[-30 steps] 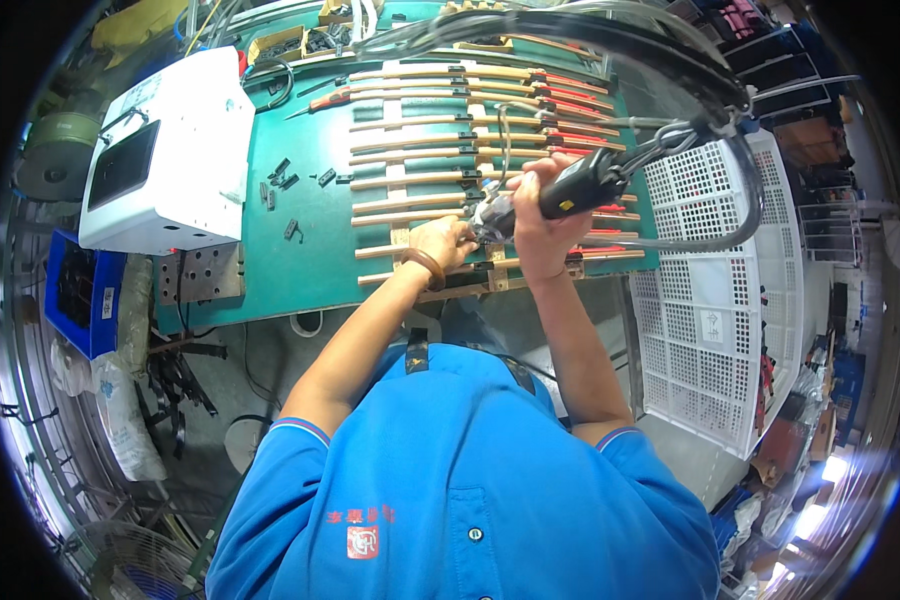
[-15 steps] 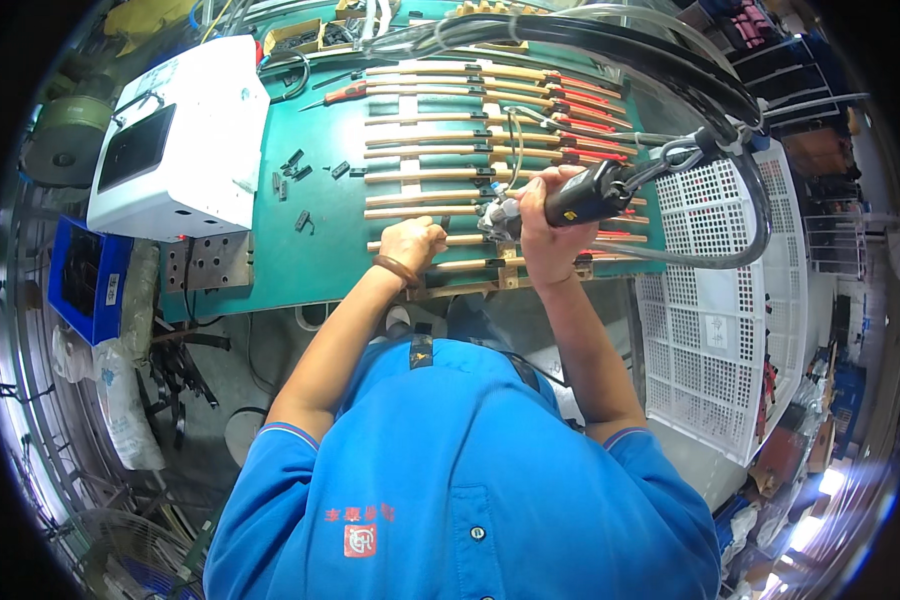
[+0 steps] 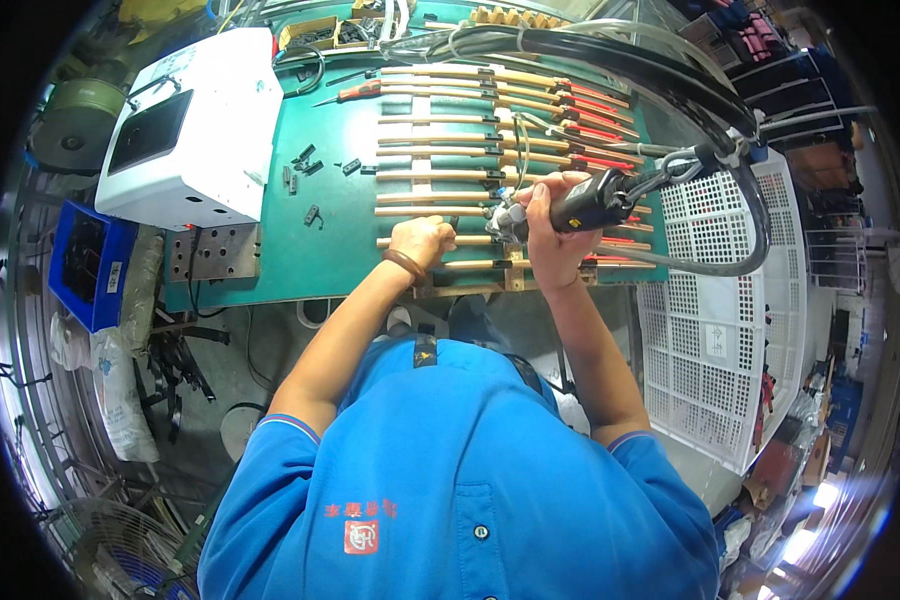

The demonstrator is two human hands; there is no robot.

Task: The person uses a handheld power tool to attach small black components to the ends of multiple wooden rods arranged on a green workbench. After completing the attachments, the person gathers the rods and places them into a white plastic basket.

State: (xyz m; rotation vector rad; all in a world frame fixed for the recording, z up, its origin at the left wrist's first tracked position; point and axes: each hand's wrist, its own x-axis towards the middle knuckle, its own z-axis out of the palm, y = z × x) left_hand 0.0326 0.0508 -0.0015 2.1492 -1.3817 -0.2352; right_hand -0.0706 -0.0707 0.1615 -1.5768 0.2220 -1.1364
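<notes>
My right hand (image 3: 558,235) grips a black, cylindrical powered screwdriver (image 3: 592,203) with a metal head (image 3: 507,220); a cable and hose run from its back. That head points left, over the front rows of wooden sticks (image 3: 425,178). Just left of it, my left hand (image 3: 422,243) is closed above the sticks. A small black piece (image 3: 454,222) shows at its fingertips; whether the fingers pinch it or a stick is hard to make out. The sticks lie in parallel rows, with black clips along them and red parts (image 3: 598,134) toward their right ends.
Several loose black pieces (image 3: 305,160) and an orange-handled screwdriver (image 3: 360,91) lie on the green table (image 3: 340,255). A white machine (image 3: 205,130) stands left, beside a blue bin (image 3: 120,275). Thick hoses (image 3: 630,50) arch overhead. At right stands a white perforated crate (image 3: 705,365).
The whole view has shifted slightly, so the table and sticks sit a little farther right. Both hands and the powered screwdriver keep nearly the same place over the sticks.
</notes>
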